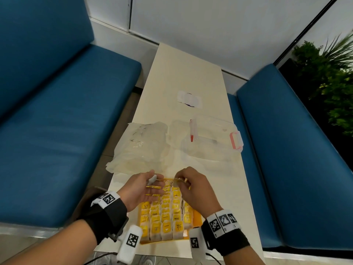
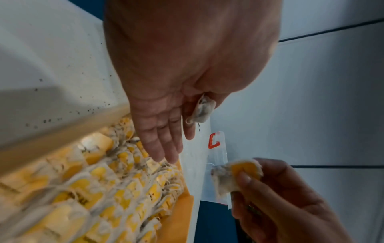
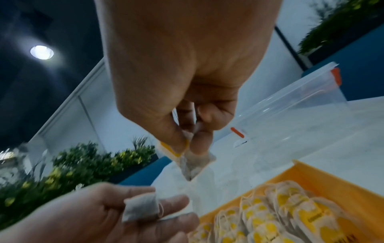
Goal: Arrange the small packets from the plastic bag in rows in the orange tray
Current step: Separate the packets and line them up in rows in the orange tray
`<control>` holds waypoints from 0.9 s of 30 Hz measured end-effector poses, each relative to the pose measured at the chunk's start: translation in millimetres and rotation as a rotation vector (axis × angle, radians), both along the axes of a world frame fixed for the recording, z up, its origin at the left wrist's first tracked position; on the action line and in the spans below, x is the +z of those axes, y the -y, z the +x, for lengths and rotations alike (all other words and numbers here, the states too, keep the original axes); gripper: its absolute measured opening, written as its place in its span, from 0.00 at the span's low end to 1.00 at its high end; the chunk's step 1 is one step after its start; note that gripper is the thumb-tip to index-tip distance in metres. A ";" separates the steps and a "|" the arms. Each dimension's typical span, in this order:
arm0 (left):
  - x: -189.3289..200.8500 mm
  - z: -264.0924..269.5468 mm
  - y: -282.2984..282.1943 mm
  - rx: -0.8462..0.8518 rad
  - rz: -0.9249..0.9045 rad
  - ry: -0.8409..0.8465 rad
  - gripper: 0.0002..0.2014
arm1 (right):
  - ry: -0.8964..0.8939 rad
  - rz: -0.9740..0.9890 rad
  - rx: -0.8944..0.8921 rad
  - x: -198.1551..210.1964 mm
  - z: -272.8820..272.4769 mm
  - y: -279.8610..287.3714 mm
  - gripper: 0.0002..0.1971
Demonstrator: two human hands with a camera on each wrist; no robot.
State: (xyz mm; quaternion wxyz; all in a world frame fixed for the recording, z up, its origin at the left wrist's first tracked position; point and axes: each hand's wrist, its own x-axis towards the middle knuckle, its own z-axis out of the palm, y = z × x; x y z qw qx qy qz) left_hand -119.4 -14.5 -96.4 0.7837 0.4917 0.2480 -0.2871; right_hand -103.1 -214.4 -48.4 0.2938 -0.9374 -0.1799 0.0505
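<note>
The orange tray [image 1: 197, 219] lies at the near table edge, filled with rows of yellow-tagged small packets [image 1: 166, 217]. My left hand [image 1: 156, 184] hovers palm-up over the tray's far left, its fingers straight, with the thumb pinching a grey packet [image 1: 152, 180] against the forefinger; the left wrist view shows that packet [image 2: 202, 110] tucked under the thumb. My right hand [image 1: 180, 181] pinches another yellow-tagged packet [image 3: 188, 162] above the tray's far edge. The crumpled plastic bag [image 1: 137, 148] lies beyond the tray on the left.
A clear box with red latches [image 1: 212, 144] and its lid [image 1: 178, 131] stand beyond the tray on the right. A white sticker [image 1: 189, 99] lies farther back. Blue benches [image 1: 66, 111] flank the narrow table [image 1: 191, 69]; a plant [image 1: 332, 77] stands at the right.
</note>
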 end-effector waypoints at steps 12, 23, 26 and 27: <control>-3.3 -9.3 1.8 -0.107 0.215 0.151 0.20 | -0.290 -0.272 -0.093 1.0 -8.5 42.3 0.08; 0.0 -9.3 1.4 -0.113 0.241 0.133 0.18 | -0.470 -0.747 0.206 -16.0 -28.0 43.7 0.15; -0.8 -8.7 1.0 -0.112 0.244 0.131 0.18 | -0.485 -0.840 0.274 -24.6 -27.0 34.8 0.14; -0.8 -8.4 0.9 -0.112 0.243 0.128 0.18 | -0.493 -0.861 0.287 -28.3 -26.3 31.6 0.13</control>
